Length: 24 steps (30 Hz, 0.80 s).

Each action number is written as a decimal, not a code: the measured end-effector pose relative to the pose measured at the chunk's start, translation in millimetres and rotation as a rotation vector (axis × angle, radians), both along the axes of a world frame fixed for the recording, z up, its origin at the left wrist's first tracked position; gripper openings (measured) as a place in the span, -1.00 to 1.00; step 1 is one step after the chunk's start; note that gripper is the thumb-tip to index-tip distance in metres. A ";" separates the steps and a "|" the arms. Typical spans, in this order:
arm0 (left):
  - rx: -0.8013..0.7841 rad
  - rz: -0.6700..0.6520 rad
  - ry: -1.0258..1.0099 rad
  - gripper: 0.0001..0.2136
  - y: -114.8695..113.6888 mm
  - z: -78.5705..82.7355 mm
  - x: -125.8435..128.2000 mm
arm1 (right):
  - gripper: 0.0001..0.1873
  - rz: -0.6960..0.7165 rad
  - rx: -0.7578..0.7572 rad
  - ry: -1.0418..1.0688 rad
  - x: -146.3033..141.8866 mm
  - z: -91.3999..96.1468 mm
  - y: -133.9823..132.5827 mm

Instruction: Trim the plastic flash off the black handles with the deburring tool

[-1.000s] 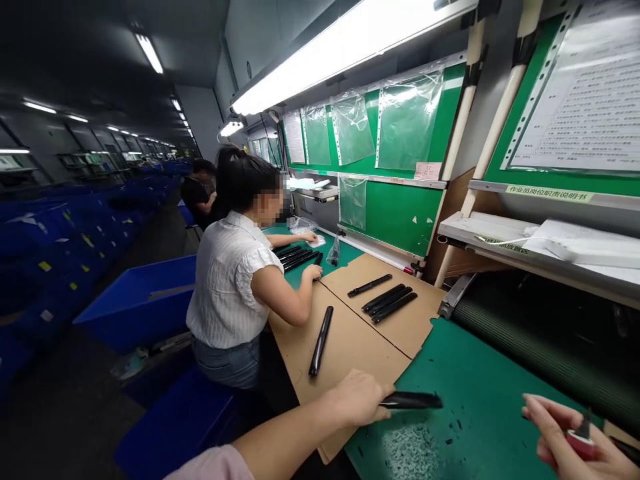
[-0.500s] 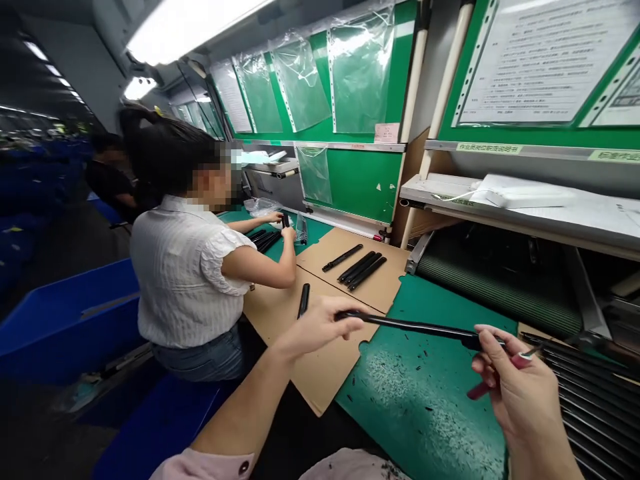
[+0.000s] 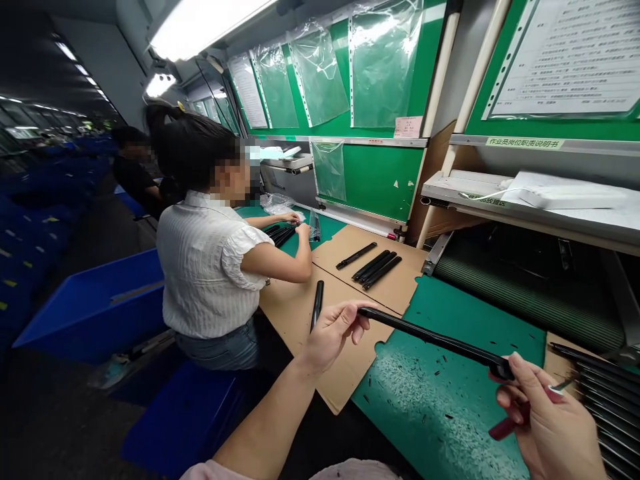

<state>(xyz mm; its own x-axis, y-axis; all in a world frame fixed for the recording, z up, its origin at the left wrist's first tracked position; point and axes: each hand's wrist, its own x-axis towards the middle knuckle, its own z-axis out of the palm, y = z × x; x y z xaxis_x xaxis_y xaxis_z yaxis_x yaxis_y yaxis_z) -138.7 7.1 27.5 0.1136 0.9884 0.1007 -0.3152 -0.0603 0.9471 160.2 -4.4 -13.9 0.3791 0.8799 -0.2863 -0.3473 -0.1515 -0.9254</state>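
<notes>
Strip held above the counter, inside its near edge; pinched at both ends, seemingly for steadiness, by a nearly closed left hand and a curled right hand also gripping a red tool.

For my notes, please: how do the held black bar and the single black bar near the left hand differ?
The held bar is in the air between left hand and right hand; the single bar lies on cardboard. The held bar runs across the view; the single bar points away from the person. Both are black, long and narrow.
</notes>
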 end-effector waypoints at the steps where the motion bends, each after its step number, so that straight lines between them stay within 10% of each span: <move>1: 0.000 0.007 -0.005 -0.63 -0.2 -0.9 -0.6 | -0.49 -0.004 -0.023 -0.008 -1.0 -2.3 -0.6; 12: 0.074 0.251 0.299 -0.65 8.9 -7.0 2.0 | -0.45 -0.066 -0.262 -0.286 -6.0 2.1 -24.6; 24: 0.290 0.344 0.395 -0.75 24.4 -6.6 13.3 | -0.34 0.124 -0.050 -0.347 -10.4 6.6 -19.2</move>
<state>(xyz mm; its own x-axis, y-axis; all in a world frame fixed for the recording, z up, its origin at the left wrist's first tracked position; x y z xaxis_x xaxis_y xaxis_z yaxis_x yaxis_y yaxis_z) -125.5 31.5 21.0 -0.1245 0.9136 0.3871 0.1409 -0.3699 0.9183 149.8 -23.6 -7.3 0.3525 0.9135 -0.2032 0.0097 -0.2207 -0.9753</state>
